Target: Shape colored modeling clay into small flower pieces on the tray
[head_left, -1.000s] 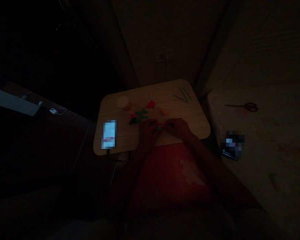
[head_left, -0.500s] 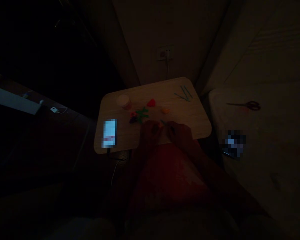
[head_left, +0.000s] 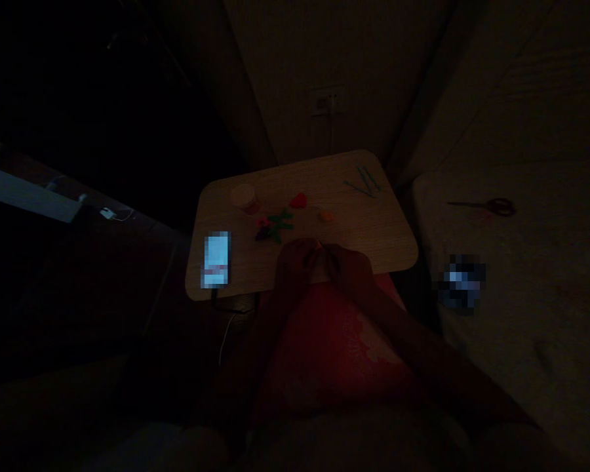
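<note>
Over the table's near edge, my left hand (head_left: 295, 257) is closed around a small orange piece (head_left: 318, 244), mostly hidden by the fingers. My right hand (head_left: 348, 265) pinches close beside it; the dimness hides what its fingers hold. Just beyond the hands lie a soft-looking orange lump (head_left: 326, 215) and a red lump (head_left: 299, 200). Green strips (head_left: 281, 220) form a branching shape, touching a pink piece (head_left: 262, 222) and a dark purple piece (head_left: 262, 233).
On the small wooden table (head_left: 246, 262) stand a lidded tub (head_left: 244, 196) and a lit phone (head_left: 216, 260). Several thin green sticks (head_left: 361, 183) lie at the far right corner. Scissors (head_left: 491, 206) and a blurred dark object (head_left: 463, 282) rest on the surface to the right.
A thin greenish stick showed at my right fingertips half a second ago; now it is barely visible. Both hands stay close together, and the view has shifted slightly.
</note>
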`<action>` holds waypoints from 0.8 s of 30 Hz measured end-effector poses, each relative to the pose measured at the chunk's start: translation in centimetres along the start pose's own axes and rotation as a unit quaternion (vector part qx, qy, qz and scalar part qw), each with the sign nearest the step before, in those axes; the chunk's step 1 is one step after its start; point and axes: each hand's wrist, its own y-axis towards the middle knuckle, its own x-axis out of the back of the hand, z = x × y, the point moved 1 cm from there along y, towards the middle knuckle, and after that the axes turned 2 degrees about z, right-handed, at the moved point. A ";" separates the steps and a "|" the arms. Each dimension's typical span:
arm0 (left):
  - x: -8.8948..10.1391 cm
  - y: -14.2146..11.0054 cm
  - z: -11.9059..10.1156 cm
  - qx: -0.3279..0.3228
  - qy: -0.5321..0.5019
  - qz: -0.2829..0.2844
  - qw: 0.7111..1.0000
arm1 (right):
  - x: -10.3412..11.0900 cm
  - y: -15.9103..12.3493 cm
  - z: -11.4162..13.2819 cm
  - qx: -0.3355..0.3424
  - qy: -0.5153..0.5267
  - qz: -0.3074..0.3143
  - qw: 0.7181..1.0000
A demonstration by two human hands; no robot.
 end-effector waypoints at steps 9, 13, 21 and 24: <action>-0.1 -0.2 0.2 -0.022 -0.004 -0.002 1.000 | -0.7 0.0 0.5 0.017 -0.019 0.017 1.000; -0.2 -0.1 0.4 -0.029 -0.014 0.007 0.999 | -1.1 0.2 0.5 0.029 -0.024 0.032 0.999; -0.3 -0.2 0.3 -0.038 -0.020 0.024 0.999 | -1.2 0.5 0.4 0.042 -0.034 0.039 0.998; -0.3 -0.2 0.4 -0.041 -0.009 0.025 0.999 | -1.2 0.7 0.5 0.045 -0.034 0.041 0.998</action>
